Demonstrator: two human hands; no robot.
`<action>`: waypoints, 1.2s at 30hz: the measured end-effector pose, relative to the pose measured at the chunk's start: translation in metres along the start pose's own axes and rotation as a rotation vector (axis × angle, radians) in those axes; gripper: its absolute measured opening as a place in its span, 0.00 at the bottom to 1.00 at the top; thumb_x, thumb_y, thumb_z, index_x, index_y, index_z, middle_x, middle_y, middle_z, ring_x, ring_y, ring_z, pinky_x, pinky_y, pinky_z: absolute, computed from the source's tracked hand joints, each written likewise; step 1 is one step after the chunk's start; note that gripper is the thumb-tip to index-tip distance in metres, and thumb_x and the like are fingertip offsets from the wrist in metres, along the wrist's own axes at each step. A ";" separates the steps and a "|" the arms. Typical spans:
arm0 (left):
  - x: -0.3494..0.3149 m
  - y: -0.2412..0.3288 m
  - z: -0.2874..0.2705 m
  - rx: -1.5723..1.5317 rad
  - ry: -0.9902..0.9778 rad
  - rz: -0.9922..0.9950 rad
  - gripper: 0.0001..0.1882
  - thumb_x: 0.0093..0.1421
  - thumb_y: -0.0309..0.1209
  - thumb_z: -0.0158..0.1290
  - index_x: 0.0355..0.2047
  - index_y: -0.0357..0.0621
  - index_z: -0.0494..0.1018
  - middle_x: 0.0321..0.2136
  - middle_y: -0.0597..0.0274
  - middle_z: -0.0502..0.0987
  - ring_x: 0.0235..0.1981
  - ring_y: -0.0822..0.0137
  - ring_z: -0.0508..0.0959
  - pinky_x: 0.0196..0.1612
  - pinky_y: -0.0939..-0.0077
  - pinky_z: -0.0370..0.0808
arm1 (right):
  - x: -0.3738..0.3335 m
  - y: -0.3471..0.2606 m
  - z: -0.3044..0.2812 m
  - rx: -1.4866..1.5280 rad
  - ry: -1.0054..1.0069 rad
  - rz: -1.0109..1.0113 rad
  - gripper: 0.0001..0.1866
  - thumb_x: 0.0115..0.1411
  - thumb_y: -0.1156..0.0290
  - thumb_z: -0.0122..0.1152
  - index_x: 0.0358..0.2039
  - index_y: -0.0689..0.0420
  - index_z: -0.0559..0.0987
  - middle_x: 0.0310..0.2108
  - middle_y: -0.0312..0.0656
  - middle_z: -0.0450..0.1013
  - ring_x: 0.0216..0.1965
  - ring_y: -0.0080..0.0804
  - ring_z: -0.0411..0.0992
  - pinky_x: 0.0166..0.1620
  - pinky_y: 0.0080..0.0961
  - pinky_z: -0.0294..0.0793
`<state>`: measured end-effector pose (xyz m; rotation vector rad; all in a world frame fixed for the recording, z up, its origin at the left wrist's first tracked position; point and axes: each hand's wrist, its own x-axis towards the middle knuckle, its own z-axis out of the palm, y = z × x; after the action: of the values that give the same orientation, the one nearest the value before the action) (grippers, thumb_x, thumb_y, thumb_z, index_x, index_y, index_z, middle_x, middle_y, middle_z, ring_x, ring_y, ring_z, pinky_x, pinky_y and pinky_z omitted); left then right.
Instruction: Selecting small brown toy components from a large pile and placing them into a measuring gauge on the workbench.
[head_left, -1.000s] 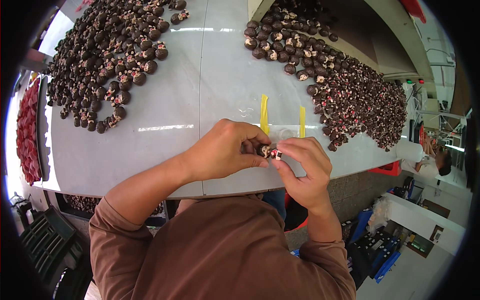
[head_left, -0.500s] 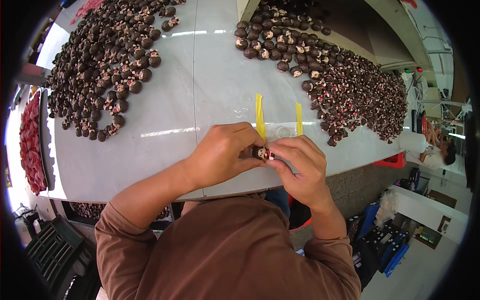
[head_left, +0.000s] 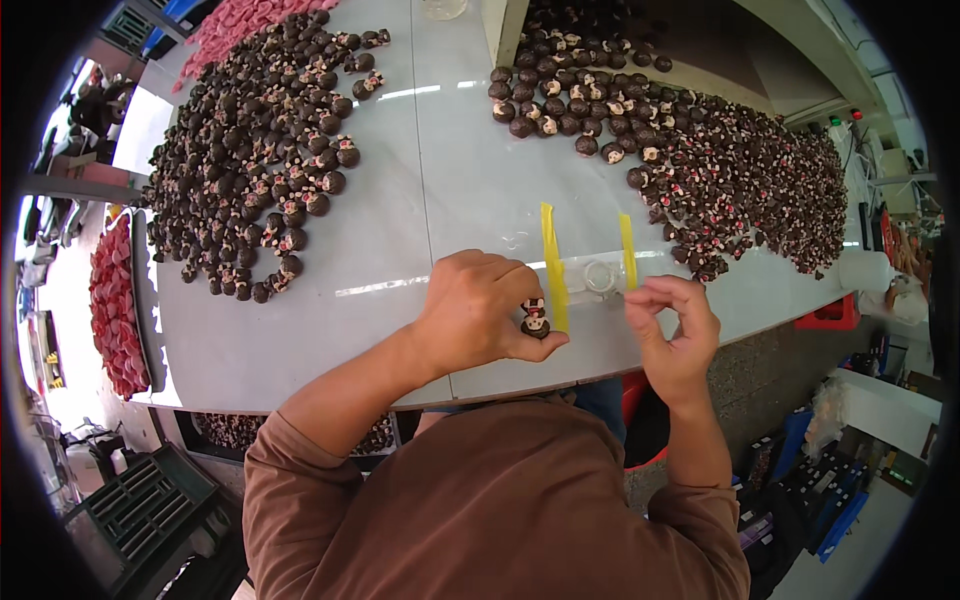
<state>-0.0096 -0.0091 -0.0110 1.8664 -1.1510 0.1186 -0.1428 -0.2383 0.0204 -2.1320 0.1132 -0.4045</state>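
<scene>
A small doll figurine with a dark brown rounded head, pale face and red-and-black body is pinched in my left hand, above the table's near edge. To its right, my right hand is apart from the figurine, with thumb and fingertips drawn together near the right strip of yellow tape. Whatever is between those fingertips, if anything, is too small to make out. Between the hands and slightly beyond them lies a small clear round dish on a transparent sheet, flanked by a left yellow tape strip and a right yellow tape strip.
A big heap of brown doll heads covers the left of the grey table. Small doll parts spread over the right, with more heads behind. Pink pieces lie far left; a tray of red pieces stands beside the table.
My right hand has left the figurine and moved right. The figurine stays in my left hand, turned so its head points toward me. The whole view has shifted slightly.
</scene>
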 end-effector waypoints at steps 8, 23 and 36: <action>-0.002 -0.006 0.002 0.180 0.041 -0.020 0.21 0.37 0.39 0.74 0.19 0.48 0.70 0.14 0.66 0.72 0.16 0.58 0.74 0.22 0.64 0.71 | -0.026 0.038 -0.040 -0.089 0.249 0.094 0.09 0.68 0.79 0.63 0.47 0.65 0.78 0.34 0.41 0.81 0.34 0.23 0.78 0.42 0.21 0.78; -0.002 -0.041 -0.077 1.013 0.020 -0.475 0.27 0.52 0.51 0.72 0.23 0.41 0.73 0.20 0.55 0.78 0.22 0.51 0.78 0.28 0.58 0.73 | -0.019 0.055 -0.047 -0.647 0.338 0.028 0.13 0.57 0.74 0.74 0.42 0.57 0.82 0.33 0.41 0.76 0.28 0.38 0.75 0.32 0.32 0.75; 0.015 -0.037 -0.067 0.910 0.109 -0.368 0.27 0.59 0.50 0.68 0.47 0.40 0.78 0.29 0.54 0.81 0.29 0.54 0.83 0.32 0.60 0.77 | -0.029 0.056 -0.032 -0.670 0.326 -0.160 0.14 0.51 0.77 0.77 0.36 0.59 0.80 0.40 0.46 0.76 0.42 0.48 0.76 0.42 0.41 0.77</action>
<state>0.0504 0.0362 0.0113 2.7883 -0.6858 0.6061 -0.1761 -0.2888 -0.0166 -2.7219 0.2992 -0.9090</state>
